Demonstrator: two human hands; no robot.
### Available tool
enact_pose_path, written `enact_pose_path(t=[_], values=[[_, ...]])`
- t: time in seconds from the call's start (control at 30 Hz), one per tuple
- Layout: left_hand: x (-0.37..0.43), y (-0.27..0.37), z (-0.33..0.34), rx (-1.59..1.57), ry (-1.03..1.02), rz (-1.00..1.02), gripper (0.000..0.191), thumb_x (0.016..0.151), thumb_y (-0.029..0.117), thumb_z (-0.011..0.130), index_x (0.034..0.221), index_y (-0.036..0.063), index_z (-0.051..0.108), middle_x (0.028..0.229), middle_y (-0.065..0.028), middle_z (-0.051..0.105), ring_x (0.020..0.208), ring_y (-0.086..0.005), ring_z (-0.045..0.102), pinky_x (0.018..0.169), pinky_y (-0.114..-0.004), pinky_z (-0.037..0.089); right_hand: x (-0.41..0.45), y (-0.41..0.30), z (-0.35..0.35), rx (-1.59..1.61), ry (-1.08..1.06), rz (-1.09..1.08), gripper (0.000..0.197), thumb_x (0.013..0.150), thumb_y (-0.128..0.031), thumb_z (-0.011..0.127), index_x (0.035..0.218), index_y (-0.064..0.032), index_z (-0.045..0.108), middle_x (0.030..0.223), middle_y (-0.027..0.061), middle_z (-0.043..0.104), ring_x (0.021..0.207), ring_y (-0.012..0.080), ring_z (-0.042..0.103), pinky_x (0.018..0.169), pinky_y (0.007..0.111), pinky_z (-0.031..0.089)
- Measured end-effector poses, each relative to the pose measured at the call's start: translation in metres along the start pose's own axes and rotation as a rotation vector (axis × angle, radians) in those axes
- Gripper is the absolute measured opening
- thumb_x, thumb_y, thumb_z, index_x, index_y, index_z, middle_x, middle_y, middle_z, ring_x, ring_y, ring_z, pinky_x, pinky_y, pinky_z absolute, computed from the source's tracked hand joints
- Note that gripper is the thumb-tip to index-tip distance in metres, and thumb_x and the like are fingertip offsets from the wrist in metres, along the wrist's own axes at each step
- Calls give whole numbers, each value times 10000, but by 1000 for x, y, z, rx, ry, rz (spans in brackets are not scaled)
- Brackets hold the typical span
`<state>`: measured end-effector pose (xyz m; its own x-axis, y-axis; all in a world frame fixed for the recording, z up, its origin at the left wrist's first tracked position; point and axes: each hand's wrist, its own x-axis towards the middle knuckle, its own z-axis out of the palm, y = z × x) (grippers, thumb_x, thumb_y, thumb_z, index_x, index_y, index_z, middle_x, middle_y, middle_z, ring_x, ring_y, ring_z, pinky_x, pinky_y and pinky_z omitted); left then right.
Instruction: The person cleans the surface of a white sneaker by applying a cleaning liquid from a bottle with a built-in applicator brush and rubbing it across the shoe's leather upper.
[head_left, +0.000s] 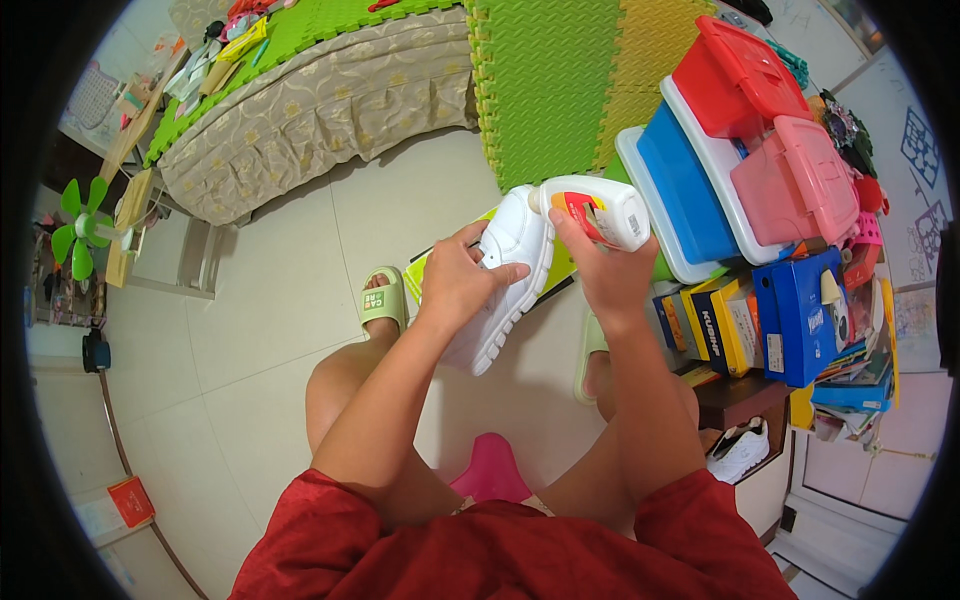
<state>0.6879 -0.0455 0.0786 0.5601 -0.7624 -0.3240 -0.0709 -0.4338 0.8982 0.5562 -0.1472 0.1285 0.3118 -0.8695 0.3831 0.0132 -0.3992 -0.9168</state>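
My left hand (466, 276) grips a white sneaker (513, 259) by its upper, with the thick ridged sole turned to the right. In my right hand (611, 274) is a white plastic bottle (609, 196) with a red and yellow label. The bottle is tipped onto its side, its base towards the right. Its applicator end (535, 201) meets the toe area of the sneaker; whether liquid comes out cannot be seen. Below the sneaker, a flat green and black box (562, 281) lies on the floor between my feet, mostly covered from view.
Stacked plastic storage bins (686, 191) stand at the right, above shoe boxes (799, 315). Another white sneaker (741, 452) sits in a low cabinet. Green foam mats (551, 90) lean upright ahead, beside a skirted bed (330, 112). A green-bladed fan (84, 227) is at the left. Beneath me is a pink stool (493, 465).
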Motion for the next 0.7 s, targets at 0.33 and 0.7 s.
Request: enact_pose_path(t=[0.33, 0.7], values=[[2, -2, 2, -152, 26, -3, 752, 612, 227, 858, 1254, -16, 551, 884, -168, 684, 704, -215, 673, 679, -324, 533, 0, -2, 0, 54, 65, 88, 228, 695, -94, 779, 879, 16, 700, 784, 98, 714, 695, 147, 689, 629, 276, 538], [1, 4, -2, -163, 34, 8, 721, 626, 195, 848, 1247, -18, 550, 855, -162, 684, 702, -200, 673, 649, -311, 534, -2, -4, 1, 12, 95, 9, 266, 694, -104, 785, 911, 17, 688, 798, 97, 715, 685, 153, 689, 627, 277, 539]])
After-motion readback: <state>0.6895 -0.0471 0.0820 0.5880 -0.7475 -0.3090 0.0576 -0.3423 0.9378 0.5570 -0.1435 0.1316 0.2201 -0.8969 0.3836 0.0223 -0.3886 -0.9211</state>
